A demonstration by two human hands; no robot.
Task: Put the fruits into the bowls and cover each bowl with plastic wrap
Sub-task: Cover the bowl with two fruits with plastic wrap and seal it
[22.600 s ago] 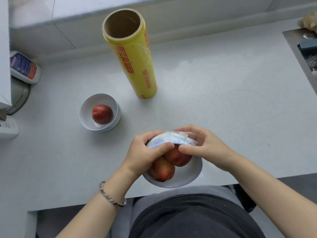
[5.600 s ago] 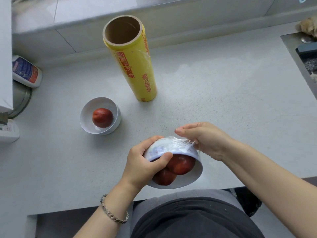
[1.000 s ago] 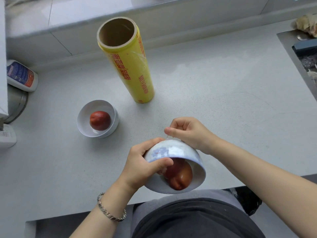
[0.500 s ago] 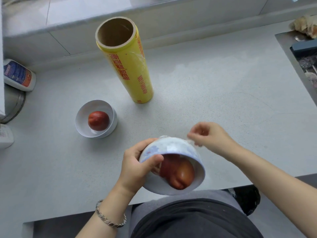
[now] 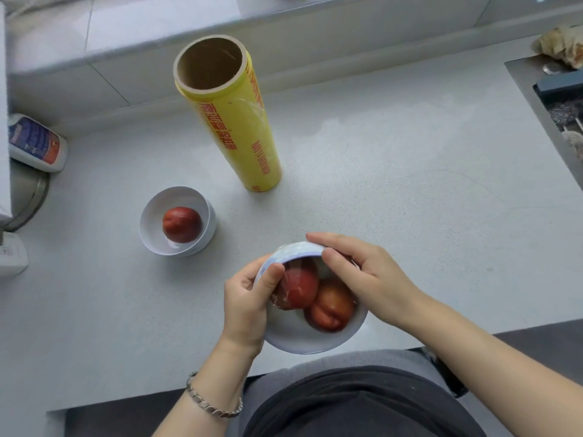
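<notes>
Gripping the tilted bowl point(image 5: 293, 337) with left hand point(image 5: 247, 299) and returned right hand point(image 5: 367, 279), sealing plastic wrap point(image 5: 295, 280) before the uncovered small bowl point(image 5: 151, 216)

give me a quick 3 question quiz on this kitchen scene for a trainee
1. True or false: the roll of wrap lies on its side.
2. How many fruits are in the bowl gripped by the left hand and right hand? A one, B two, C three.
3. Fill in: the bracelet is on the ___ wrist.
Key: 1 false, the roll stands upright; 2 B; 3 left.
</notes>
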